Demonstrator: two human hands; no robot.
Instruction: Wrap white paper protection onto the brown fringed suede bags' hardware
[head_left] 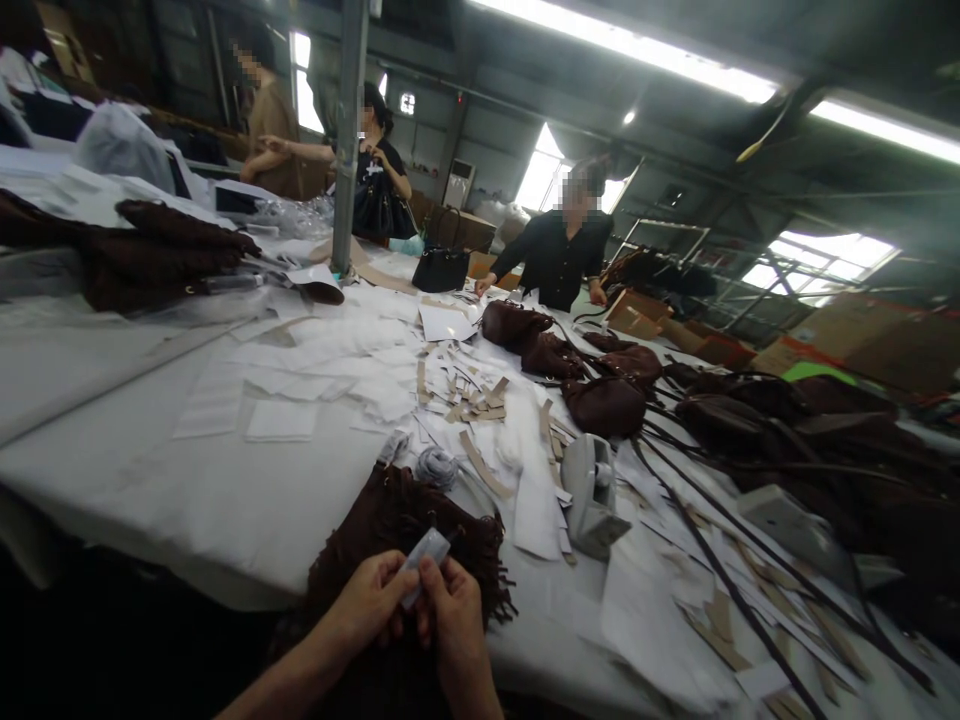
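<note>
Both my hands meet at the bottom centre over a dark brown fringed bag (390,530) that lies at the table's near edge. My left hand (367,605) and my right hand (450,615) pinch a small clear plastic piece (422,560) between their fingertips. Both hands are closed on it. A grey tape dispenser (592,490) stands just to the right of the bag, and a small grey roll (436,465) lies behind it.
The white-covered table (187,480) carries paper sheets and cardboard strips (472,395). Several brown bags (600,400) with long straps fill the right side, and more (150,255) are stacked at the far left. A metal post (349,130) rises from the table. Three people stand at the far side.
</note>
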